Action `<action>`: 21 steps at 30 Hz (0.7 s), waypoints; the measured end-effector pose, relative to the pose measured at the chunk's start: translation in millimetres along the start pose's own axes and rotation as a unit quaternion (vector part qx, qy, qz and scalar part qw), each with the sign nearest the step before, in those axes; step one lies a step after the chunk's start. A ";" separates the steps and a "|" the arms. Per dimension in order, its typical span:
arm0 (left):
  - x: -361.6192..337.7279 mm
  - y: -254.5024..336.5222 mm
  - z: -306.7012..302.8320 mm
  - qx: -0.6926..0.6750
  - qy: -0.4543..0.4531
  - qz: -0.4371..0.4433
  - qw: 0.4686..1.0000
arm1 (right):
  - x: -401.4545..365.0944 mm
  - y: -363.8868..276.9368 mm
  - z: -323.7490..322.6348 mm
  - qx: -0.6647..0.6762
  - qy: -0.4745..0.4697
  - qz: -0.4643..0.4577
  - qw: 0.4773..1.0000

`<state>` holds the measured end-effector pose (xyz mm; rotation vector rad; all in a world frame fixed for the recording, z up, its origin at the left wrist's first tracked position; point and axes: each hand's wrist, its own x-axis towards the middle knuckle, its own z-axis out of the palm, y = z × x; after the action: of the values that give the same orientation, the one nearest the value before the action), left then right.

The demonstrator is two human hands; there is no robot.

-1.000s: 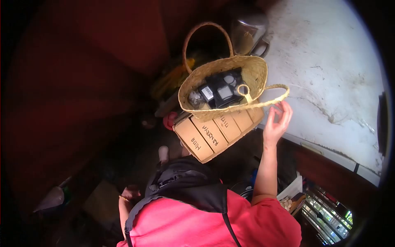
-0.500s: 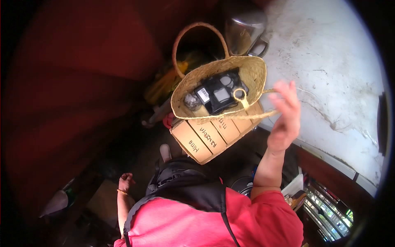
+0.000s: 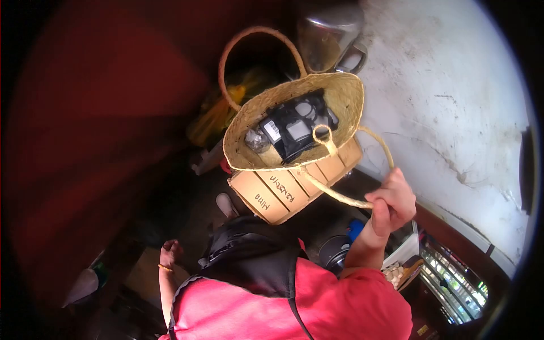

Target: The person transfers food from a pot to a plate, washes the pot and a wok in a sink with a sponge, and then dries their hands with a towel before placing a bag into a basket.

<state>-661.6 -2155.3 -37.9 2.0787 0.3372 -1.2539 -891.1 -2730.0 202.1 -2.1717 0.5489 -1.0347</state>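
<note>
A woven straw bag (image 3: 350,96) stands with its mouth facing up. My right hand (image 3: 395,201) is closed round its near handle (image 3: 339,196), which is pulled out to the right. Inside the bag lie a black plastic-wrapped package (image 3: 286,141) with a white barcode label and a small clear crumpled packet (image 3: 258,141). The far handle (image 3: 262,29) arches up freely. Beneath the bag is a cardboard box (image 3: 272,198) with handwritten names. Low at my side hangs my left hand (image 3: 171,250), fingers curled in, with nothing visible in it.
A whitish, stained surface (image 3: 447,102) lies to the right. A shiny metal container (image 3: 331,37) stands behind the bag, with a yellow bundle (image 3: 212,119) to its left. Dark red fabric or wall (image 3: 102,85) fills the left. A slatted opening (image 3: 453,292) is at lower right.
My right hand has moved down, from open beside the near handle to closed on it. The handle now bows outward, and the bag appears slightly further left in view.
</note>
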 end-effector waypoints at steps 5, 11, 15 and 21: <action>7.9 52.7 2.9 0.000 -0.005 0.053 0.999 | 29.0 -39.8 1.5 -0.027 0.075 -0.166 0.983; 33.7 56.0 -9.3 0.082 -0.099 0.024 0.991 | 41.2 -130.4 6.6 0.750 -0.058 -0.170 0.636; 62.7 54.1 -30.0 0.165 -0.150 0.032 0.974 | 31.2 -175.0 -26.1 0.795 -0.331 -0.167 0.481; 174.5 59.2 -84.2 0.265 -0.322 0.012 0.909 | -63.4 -299.8 -13.9 0.725 -0.128 -0.110 0.668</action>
<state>-484.9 -2163.8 -136.9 1.9077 -0.3701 -2.0901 -914.0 -2488.8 390.3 -0.8322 -0.6000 -0.7416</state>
